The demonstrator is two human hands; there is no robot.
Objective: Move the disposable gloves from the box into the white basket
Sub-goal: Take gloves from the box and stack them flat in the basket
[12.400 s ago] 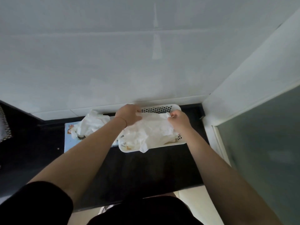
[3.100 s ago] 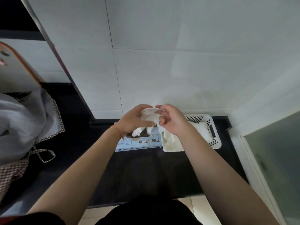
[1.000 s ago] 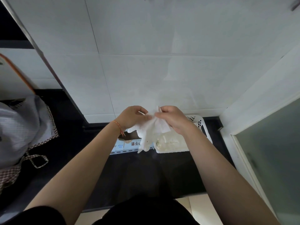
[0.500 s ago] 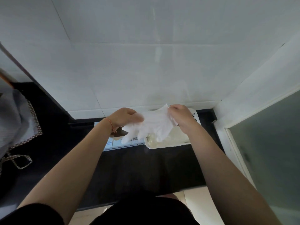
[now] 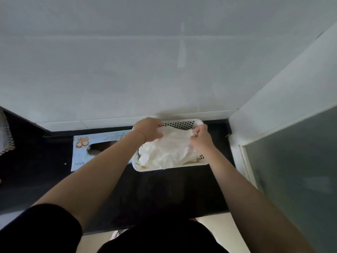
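Note:
A white perforated basket (image 5: 184, 123) stands on the black counter against the wall, with white disposable gloves piled in it. Over the basket a white glove (image 5: 173, 143) is stretched between my hands. My left hand (image 5: 148, 129) pinches its left edge and my right hand (image 5: 200, 138) pinches its right edge. To the left of the basket lies the blue glove box (image 5: 82, 150), its oval opening dark; no glove shows in the opening.
The black counter (image 5: 160, 190) runs from the left to a white wall corner and a frosted glass panel (image 5: 295, 176) on the right. A white tiled wall stands behind. A checked cloth (image 5: 5, 136) lies at the far left edge.
Both hands have carried the stretched glove to the right, from above the box's edge to over the basket, and lowered it onto the pile. The view has swung right.

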